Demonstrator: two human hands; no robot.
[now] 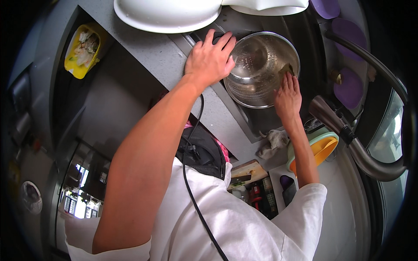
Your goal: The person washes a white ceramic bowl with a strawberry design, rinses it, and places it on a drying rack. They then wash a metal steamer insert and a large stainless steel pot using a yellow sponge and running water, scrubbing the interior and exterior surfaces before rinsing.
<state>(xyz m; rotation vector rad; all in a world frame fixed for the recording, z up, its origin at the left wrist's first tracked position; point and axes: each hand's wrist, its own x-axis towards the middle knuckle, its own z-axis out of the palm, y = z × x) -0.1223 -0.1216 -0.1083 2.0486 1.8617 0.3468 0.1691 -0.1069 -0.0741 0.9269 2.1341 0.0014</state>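
Observation:
A round stainless steel pot (251, 81) sits in the dark sink (261, 119), its inside wet with droplets and streaks. My left hand (210, 60) grips the pot at its left side, fingers spread over a dark part that looks like a handle and the thumb at the rim. With my right hand (289, 96) I press a brownish-green scrubbing pad or cloth (286, 69) against the inner wall at the pot's right. My right fingertips cover part of that pad.
White bowls (169, 14) stand beyond the sink. A faucet (329, 112) arches at the right. Nearby lie a crumpled rag (274, 143), a green-rimmed colander with orange inside (315, 151) and purple dishes (348, 88). A yellow scrap bin (81, 50) hangs at left; a cable (196, 202) crosses my shirt.

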